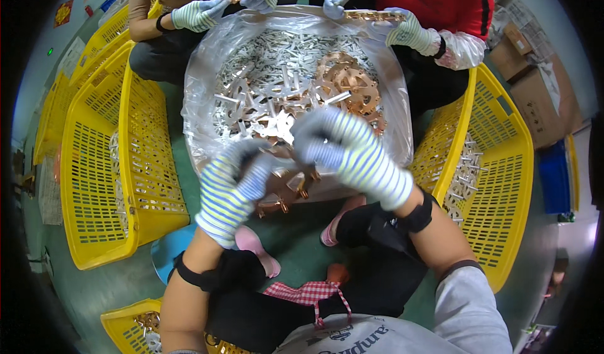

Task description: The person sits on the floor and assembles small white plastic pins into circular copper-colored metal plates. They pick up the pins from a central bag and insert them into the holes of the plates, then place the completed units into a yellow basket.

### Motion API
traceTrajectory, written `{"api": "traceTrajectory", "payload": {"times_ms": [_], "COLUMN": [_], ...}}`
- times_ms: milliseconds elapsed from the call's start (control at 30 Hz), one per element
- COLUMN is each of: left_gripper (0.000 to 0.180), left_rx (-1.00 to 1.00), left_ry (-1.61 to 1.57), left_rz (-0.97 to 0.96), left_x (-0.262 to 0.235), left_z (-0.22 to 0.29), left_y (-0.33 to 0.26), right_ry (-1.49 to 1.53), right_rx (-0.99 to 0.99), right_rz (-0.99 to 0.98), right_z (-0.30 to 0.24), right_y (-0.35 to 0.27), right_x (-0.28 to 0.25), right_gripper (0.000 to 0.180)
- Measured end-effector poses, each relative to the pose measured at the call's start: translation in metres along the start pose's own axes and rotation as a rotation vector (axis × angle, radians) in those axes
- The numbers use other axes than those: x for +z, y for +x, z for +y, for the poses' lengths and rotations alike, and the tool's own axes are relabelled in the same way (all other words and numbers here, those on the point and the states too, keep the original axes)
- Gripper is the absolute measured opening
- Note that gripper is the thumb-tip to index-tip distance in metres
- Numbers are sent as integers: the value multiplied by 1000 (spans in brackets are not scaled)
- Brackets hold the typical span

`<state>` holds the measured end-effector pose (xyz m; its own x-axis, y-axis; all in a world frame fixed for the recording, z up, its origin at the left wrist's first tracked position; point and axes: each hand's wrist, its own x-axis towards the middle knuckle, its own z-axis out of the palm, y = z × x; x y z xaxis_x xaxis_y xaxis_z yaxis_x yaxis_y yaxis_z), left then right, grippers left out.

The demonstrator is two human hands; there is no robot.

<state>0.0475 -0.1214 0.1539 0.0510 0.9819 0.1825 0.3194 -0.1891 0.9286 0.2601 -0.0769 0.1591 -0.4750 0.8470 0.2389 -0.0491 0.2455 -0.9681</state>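
**Both gloved hands on a copper part at the bag's near rim**

Gloved left hand (229, 187) and right hand (349, 149), both in striped knit gloves, sit at the near rim of the plastic-lined bin (207, 71). Fingers of both are curled tight around a copper stamped part (286, 187), left gripping its left side, right gripping from above; motion blur hides the exact finger placement. Part hangs just over the near rim. Inside the bin: heap of silver metal pieces (270, 65), more copper toothed discs (346, 83) right of centre. Yellow baskets (107, 165) flank the bin left and right. Across the far rim, co-workers' gloved hands (195, 14) hold copper parts.
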Motion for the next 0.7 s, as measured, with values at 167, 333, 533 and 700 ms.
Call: {"api": "traceTrajectory", "payload": {"times_ms": [167,333,533,700], "left_gripper": [33,37,37,44], "left_rx": [-218,-191,-264,-347], "left_ry": [-95,-111,-344,-441], "left_rz": [202,194,206,172], "left_x": [-32,-38,-40,-40], "left_z": [-17,-31,-28,-23], "left_y": [19,21,18,19], "right_ry": [-510,-747,-541,-811], "right_rx": [419,537,338,351], "right_rz": [-4,-515,-379,-438], "right_z": [72,131,164,173], "right_y": [10,-2,6,3], "right_x": [-86,-68,-36,-23], "right_gripper": [29,39,38,38]}}
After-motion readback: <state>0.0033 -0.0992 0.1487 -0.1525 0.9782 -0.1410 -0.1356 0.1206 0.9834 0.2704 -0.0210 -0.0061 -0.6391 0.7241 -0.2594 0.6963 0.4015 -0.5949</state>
